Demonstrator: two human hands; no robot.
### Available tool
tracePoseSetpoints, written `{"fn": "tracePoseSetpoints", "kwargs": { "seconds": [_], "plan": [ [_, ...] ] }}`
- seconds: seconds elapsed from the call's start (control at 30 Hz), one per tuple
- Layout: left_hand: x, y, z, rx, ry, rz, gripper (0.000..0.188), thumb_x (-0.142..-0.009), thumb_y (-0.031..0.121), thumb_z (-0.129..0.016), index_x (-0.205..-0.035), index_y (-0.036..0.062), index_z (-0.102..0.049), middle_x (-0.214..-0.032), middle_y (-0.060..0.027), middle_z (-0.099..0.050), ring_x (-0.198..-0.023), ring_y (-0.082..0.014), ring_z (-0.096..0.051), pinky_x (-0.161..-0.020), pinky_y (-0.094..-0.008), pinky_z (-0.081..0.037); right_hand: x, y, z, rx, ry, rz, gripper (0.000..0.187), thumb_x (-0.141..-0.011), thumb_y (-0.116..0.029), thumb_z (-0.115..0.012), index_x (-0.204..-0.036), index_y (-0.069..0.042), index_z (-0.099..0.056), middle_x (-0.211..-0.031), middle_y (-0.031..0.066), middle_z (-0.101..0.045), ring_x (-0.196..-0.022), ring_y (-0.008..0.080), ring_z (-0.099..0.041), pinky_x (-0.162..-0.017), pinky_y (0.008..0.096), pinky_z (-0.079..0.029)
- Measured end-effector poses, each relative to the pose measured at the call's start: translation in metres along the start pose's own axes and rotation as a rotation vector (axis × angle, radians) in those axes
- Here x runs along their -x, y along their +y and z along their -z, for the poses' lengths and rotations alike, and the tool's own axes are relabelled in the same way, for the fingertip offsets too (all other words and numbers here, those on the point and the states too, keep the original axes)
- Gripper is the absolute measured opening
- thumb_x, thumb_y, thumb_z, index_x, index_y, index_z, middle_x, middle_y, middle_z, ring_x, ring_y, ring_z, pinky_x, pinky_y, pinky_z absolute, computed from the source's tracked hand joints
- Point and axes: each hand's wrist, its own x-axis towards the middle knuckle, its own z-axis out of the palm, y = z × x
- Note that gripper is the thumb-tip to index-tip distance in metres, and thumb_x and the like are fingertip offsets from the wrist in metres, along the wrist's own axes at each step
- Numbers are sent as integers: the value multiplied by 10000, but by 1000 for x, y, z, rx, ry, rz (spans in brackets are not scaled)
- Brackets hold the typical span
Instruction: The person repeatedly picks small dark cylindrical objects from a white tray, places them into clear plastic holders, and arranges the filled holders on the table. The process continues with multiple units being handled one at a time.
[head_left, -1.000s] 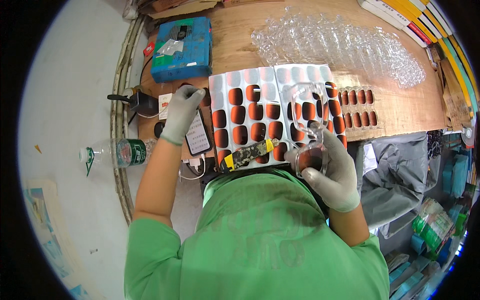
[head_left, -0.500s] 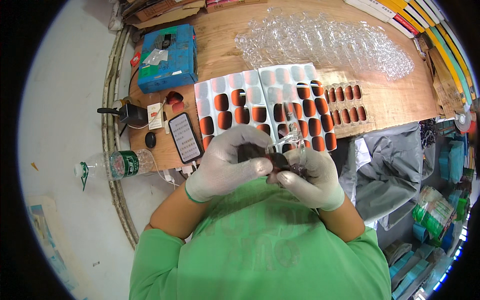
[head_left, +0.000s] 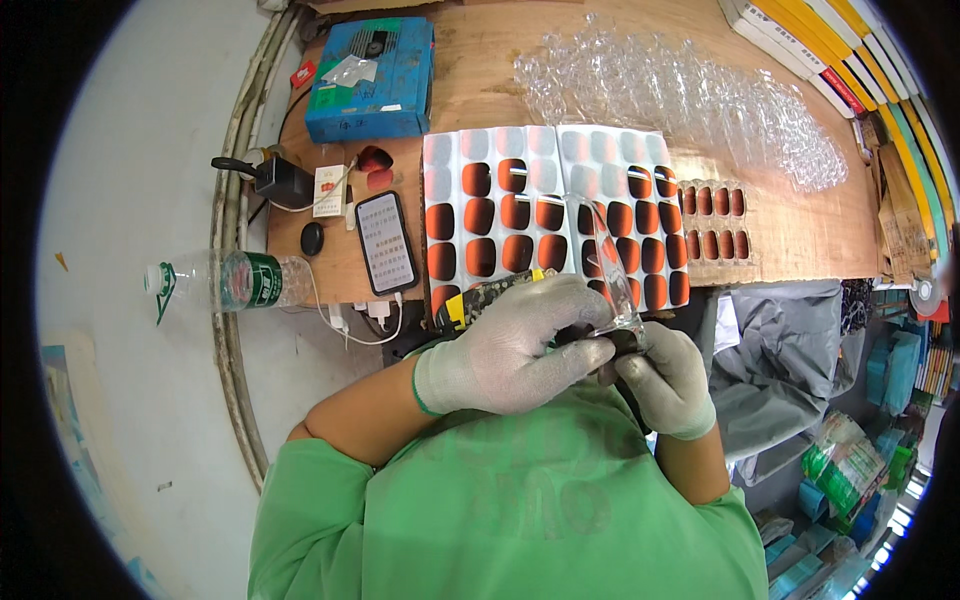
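Observation:
A pair of glasses with a clear plastic frame (head_left: pixel 618 280) is between my two gloved hands, one clear temple pointing up and away. A dark lens (head_left: pixel 627 341) shows at the front of the frame. My left hand (head_left: pixel 530 350) pinches the frame from the left with thumb and fingers. From the other side my right hand (head_left: pixel 665 385) grips it, its thumb near the lens. Fingers hide most of the frame. Just beyond, white sheets (head_left: pixel 559 150) carry rows of red-brown to black gradient lenses, with several bare pockets along the far rows.
Clear plastic frames (head_left: pixel 690 100) are heaped at the back right. Paired lenses (head_left: pixel 715 245) lie right of the sheets. At left are a phone (head_left: pixel 385 243), a blue box (head_left: pixel 370 85), a black adapter (head_left: pixel 283 183) and a plastic bottle (head_left: pixel 235 280). Grey sheeting (head_left: pixel 775 350) hangs at right.
Both hands have shifted right and slightly down with the glasses. A yellow-and-black patterned edge now shows beside my left hand. The whole view has shifted a little.

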Motion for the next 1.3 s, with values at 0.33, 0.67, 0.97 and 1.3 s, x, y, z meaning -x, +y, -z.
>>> {"fn": "tracePoseSetpoints", "kwargs": {
  "seconds": [0.33, 0.67, 0.97, 1.3],
  "plan": [
    [3, 16, -27, -97, 77, 16, 133, -915, 111, -690, -959, -12, -713, -811, -127, -646, -696, -220, -612, -632, -328, -491, 21, -9, -14, 124, 285, 105, 196, -975, -63, -525, -1049, 78, -639, -757, 83, -692, -674, 134, -662, -658, 265, -536],
    [6, 51, -35, -184, -80, -85, 197, -931, 166, -697, -1015, -12, -676, -854, -153, -637, -788, -284, -628, -709, -371, -506, 42, -10, -8, 44, 230, 226, 138, -928, -56, -602, -984, 55, -662, -725, 74, -702, -642, 133, -674, -626, 260, -533],
    [-10, 61, -15, -529, 3, 26, 175, -897, 120, -672, -1016, -9, -666, -837, -183, -617, -716, -374, -624, -648, -421, -511, 8, -33, -9, 200, 277, 207, 130, -925, -51, -633, -1016, 40, -647, -743, 106, -696, -648, 166, -693, -624, 290, -543],
    [-91, 3, 8, -478, 31, 14, 175, -897, 131, -687, -1015, 3, -674, -809, -168, -631, -713, -310, -637, -653, -371, -492, -66, -18, 57, 383, 257, 177, 154, -942, -137, -637, -1000, 5, -650, -672, 172, -623, -597, 324, -643, -576, 390, -499]
  ]
}}
